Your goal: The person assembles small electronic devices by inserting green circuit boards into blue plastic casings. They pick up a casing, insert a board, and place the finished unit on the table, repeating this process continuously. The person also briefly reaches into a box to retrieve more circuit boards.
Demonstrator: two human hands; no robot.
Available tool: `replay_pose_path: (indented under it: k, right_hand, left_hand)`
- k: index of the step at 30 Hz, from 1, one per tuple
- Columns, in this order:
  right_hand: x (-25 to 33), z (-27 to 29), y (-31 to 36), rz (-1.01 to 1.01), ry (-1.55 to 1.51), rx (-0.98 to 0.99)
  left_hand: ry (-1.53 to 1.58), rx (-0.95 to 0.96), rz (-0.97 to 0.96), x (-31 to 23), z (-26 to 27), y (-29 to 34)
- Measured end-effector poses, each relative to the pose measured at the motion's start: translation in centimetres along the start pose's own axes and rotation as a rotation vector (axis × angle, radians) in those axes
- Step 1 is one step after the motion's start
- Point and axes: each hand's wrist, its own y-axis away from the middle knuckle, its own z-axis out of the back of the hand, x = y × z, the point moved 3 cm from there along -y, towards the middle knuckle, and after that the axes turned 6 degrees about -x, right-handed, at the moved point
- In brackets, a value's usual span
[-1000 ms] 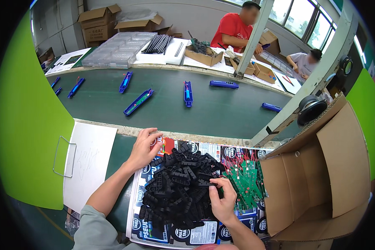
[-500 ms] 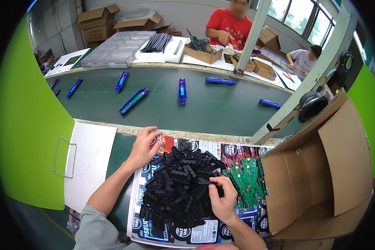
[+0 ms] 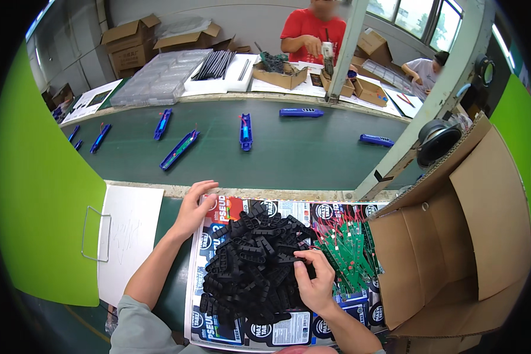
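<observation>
A heap of black plastic parts, slotted and elongated, lies on a printed sheet in front of me. My right hand is at the heap's right side, thumb and forefinger closed on the end of one black plastic part. My left hand is beside the sheet's far left corner, fingers apart and holding nothing. Green circuit boards with red wires lie in a pile right of the heap, near my right hand.
An open cardboard box stands at the right, beside a slanting post with a round speaker. Several blue casings lie on the green bench beyond. Two people work across it. White paper lies left.
My left hand has drawn slightly left, away from the heap. My right hand stays at the same part. Across the bench, the person in red now holds up a whitish object. The view has tilted slightly.
</observation>
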Motion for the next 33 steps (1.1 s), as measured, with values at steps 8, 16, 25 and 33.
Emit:
replay_pose_path:
  k: [8,16,25,33]
  right_hand:
    - [-0.5,0.2,-0.2,-0.02,0.001,0.015]
    - [0.1,0.3,-0.4,-0.078,0.009,-0.013]
    - [-0.3,0.0,-0.6,-0.114,-0.052,-0.067]
    - [0.0,0.3,-1.0,-0.101,-0.02,-0.022]
  left_hand:
    - [-0.529,0.115,-0.48,-6.6,-3.1,-5.0]
    - [-0.864,0.129,-0.738,-4.7,-15.6,-22.5]
    - [-1.055,-0.059,-0.659,1.1,-23.1,-31.2]
    - [-0.86,0.202,-0.555,-0.5,-20.2,-27.6]
